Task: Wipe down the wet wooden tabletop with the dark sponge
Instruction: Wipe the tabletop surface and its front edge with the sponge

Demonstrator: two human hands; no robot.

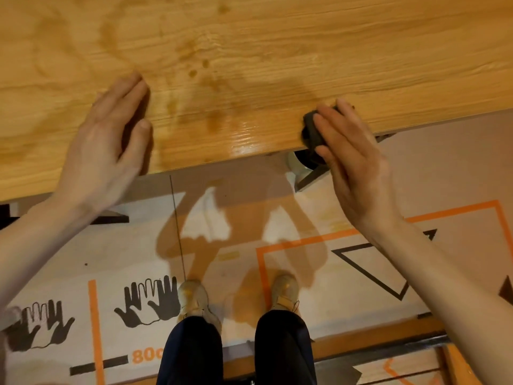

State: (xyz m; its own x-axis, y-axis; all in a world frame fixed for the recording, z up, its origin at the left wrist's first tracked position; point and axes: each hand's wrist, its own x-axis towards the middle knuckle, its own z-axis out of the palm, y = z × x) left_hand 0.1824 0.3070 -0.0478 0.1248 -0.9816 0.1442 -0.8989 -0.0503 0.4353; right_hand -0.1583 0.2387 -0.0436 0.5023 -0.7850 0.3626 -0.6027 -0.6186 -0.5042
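The wooden tabletop (249,51) fills the upper half of the head view, with damp streaks and a glossy wet patch (244,137) near its front edge. My right hand (352,159) holds the dark sponge (312,129) at the table's front edge, fingers laid over it and thumb side wrapped around; most of the sponge is hidden under the hand. My left hand (111,140) rests flat on the tabletop to the left, fingers straight, holding nothing.
Below the table edge lies printed cardboard floor covering (333,259) with orange lines and black hand symbols. My feet (194,298) in beige shoes stand close to the table. A metal table leg base (299,170) shows under the edge near the sponge.
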